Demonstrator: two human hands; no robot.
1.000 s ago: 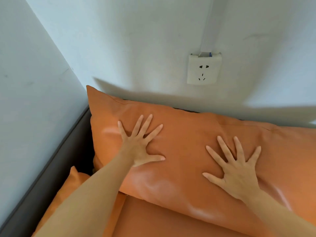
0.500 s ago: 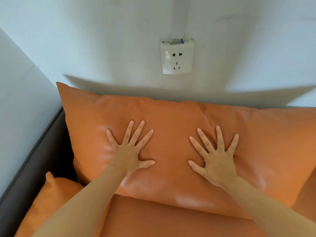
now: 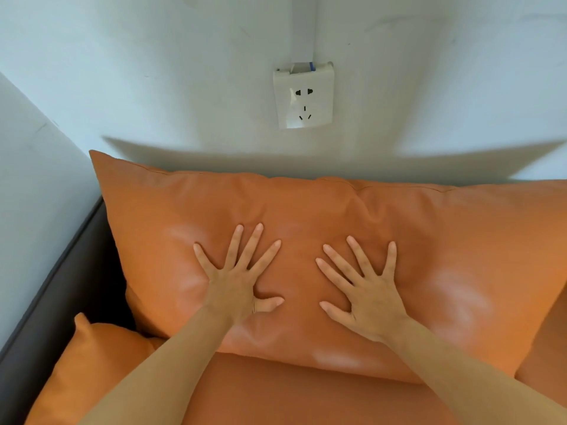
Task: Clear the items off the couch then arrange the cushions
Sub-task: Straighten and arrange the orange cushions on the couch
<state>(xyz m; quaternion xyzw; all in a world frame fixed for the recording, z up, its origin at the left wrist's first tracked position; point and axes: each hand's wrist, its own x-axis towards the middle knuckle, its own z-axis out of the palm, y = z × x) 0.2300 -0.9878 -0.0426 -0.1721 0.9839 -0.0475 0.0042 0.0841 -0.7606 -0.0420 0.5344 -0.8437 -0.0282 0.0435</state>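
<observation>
A large orange leather back cushion (image 3: 306,210) leans upright against the white wall at the couch's left end. My left hand (image 3: 236,280) presses flat on its front with fingers spread. My right hand (image 3: 365,286) presses flat beside it, fingers spread too, a little to the right. The orange seat cushion (image 3: 291,394) lies below the back cushion. A smaller orange side cushion (image 3: 101,357) sits at the lower left against the dark armrest (image 3: 61,286). Another orange cushion's edge (image 3: 549,348) shows at the far right.
A white wall socket (image 3: 303,96) is fixed to the wall above the back cushion. A second wall closes the corner on the left, right behind the dark armrest.
My view has shifted so the cushion sits more central and upright against the wall. Both hands stay flat on it and have come closer together.
</observation>
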